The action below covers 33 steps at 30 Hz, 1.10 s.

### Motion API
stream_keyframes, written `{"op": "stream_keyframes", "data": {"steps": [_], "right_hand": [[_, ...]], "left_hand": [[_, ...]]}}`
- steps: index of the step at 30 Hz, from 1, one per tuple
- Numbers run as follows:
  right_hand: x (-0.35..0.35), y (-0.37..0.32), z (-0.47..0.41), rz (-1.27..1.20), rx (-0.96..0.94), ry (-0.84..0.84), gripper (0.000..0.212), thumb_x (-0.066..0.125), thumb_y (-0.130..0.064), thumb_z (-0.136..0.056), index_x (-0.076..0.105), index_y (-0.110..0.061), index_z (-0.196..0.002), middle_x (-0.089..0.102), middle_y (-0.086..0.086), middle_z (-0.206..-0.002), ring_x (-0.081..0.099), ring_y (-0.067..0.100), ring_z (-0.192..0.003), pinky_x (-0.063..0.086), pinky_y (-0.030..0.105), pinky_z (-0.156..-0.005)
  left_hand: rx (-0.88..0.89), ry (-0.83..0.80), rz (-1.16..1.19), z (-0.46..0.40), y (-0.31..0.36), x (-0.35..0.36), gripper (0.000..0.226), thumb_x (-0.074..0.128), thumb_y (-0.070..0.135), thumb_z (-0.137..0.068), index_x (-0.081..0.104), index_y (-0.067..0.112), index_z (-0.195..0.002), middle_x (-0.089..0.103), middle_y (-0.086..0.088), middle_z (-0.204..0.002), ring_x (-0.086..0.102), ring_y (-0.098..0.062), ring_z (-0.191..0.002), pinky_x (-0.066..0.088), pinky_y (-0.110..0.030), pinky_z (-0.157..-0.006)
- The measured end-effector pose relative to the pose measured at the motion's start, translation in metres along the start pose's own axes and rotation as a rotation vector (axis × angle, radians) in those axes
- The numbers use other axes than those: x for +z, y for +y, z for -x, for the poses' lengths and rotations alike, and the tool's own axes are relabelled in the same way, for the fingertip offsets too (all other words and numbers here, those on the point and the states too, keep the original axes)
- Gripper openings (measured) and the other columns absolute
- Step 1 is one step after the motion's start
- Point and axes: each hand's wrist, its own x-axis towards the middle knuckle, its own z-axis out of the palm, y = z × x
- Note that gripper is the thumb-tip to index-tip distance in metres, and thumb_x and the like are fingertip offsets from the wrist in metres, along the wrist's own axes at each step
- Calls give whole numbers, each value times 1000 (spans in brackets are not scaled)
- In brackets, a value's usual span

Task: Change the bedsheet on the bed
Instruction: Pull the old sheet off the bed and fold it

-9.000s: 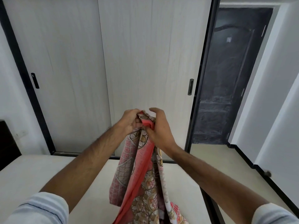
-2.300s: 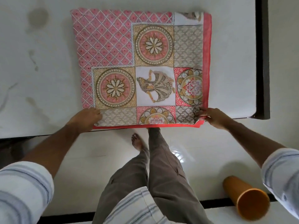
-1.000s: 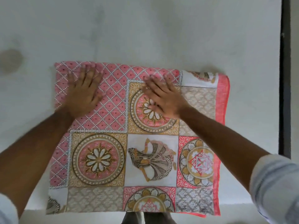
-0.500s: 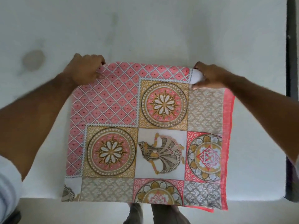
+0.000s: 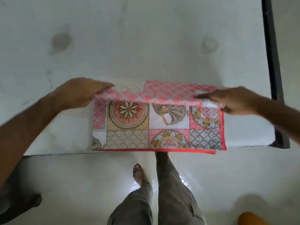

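Note:
A folded pink, gold and white patterned bedsheet lies at the near edge of a bare white mattress. Its far half is lifted and folded over towards me, with the pink lattice side showing on top. My left hand holds the left corner of that raised fold. My right hand pinches the right corner. The sheet's red border hangs just over the mattress edge.
A dark bed frame rail runs along the mattress's right side. I stand on a glossy white floor close to the bed. An orange cylinder lies on the floor at the lower right. A dark object sits at the lower left.
Both hands gripped the sheet's far corners and have pulled that edge towards me, folding the sheet over itself. The view has tilted back to show the floor.

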Motion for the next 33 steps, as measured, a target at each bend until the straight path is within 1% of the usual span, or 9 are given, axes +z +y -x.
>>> {"op": "stream_keyframes", "data": {"steps": [5,9,12,15,17,19,22,28,33], "right_hand": [[102,-56,37,194,-17,-93,123,71,4,-71,-2,-46,-156,35,-11,-84,39,3,-52,30,16,-34],[169,-81,34,200,11,-99,105,58,-2,-91,-16,-40,-155,50,-1,-118,61,18,-96,54,25,-62],[199,-84,28,212,57,-84,127,76,-11,-77,-22,-36,-154,52,1,-123,58,26,-105,53,36,-80],[194,-95,19,158,128,-127,117,76,-26,-80,-10,-30,-158,50,6,-136,55,28,-121,46,42,-99],[175,-114,5,55,175,-86,93,71,-26,-85,13,-24,-157,44,7,-146,51,28,-127,47,44,-100],[163,-138,-16,-186,176,164,81,70,-21,-86,27,-15,-154,40,11,-150,46,31,-130,48,46,-100],[155,-168,-67,-616,190,429,80,66,-13,-86,26,-12,-155,35,14,-152,39,34,-135,43,47,-107],[146,-190,-147,-987,489,435,86,64,-23,-87,15,-24,-159,28,9,-149,34,35,-134,35,52,-113],[123,-169,-150,-1234,530,267,82,65,-39,-93,16,-33,-158,7,4,-161,27,38,-143,36,59,-112]], "left_hand": [[200,-120,-4,79,63,80,82,35,15,-84,14,46,-157,65,0,-85,64,-23,-70,52,-33,-57],[140,-266,-80,101,92,144,109,75,-1,-61,25,27,-154,64,-1,-80,65,-28,-68,49,-34,-56],[29,-392,44,102,99,160,102,67,18,-67,24,39,-157,70,3,-91,68,-24,-80,47,-31,-66],[-207,-275,472,98,98,146,49,48,41,-85,46,62,-129,69,9,-89,66,-15,-81,50,-32,-75],[-477,102,502,88,95,136,34,53,36,-89,64,40,-120,66,-1,-107,64,-25,-97,53,-44,-87],[-863,259,467,77,86,135,57,71,35,-86,52,20,-138,52,-14,-133,52,-37,-121,45,-54,-101],[-1269,205,883,64,75,139,120,91,50,-68,21,10,-156,35,-17,-153,41,-34,-139,39,-48,-113],[-1193,218,1507,57,83,123,34,81,7,-81,67,10,-112,72,-13,-118,76,-15,-85,61,-25,-67],[-907,198,1550,45,121,56,35,74,-7,-81,68,15,-108,79,8,-92,73,-17,-97,60,-23,-68]]}}
